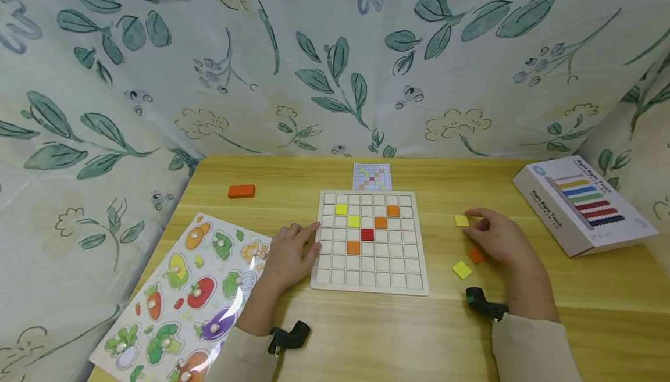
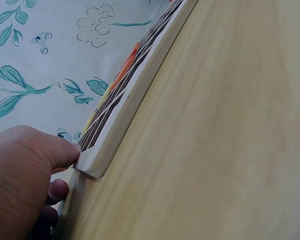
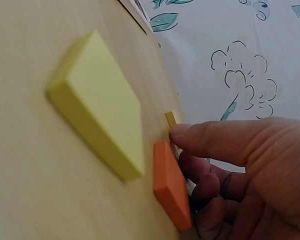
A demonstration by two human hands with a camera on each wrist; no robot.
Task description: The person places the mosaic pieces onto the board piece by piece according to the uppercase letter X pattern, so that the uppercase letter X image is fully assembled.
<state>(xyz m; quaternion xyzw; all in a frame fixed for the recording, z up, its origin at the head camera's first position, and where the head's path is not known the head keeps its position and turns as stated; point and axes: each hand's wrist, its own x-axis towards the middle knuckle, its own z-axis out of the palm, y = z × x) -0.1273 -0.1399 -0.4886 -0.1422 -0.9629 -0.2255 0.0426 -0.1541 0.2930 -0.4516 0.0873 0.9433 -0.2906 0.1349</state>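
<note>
A light wooden grid board (image 1: 314,280) lies mid-table, with yellow (image 1: 341,210), orange (image 1: 393,211) and red (image 1: 367,235) square tiles in some cells. My left hand (image 1: 287,257) rests at its left edge, index finger and thumb touching the rim. The left wrist view shows the thumb (image 2: 65,151) against the board's edge. Right of the board, my right hand (image 1: 497,236) pinches a yellow tile (image 1: 461,220) between thumb and index finger. An orange tile (image 1: 476,255) and another yellow tile (image 3: 97,100) lie close below that hand.
A small printed pattern card (image 1: 371,176) lies behind the board. An orange-red block (image 1: 241,191) is at the back left. The vegetable puzzle sheet (image 1: 183,266) lies beneath the left forearm. A white box (image 1: 586,207) stands at the right. Patterned cloth hangs behind the table.
</note>
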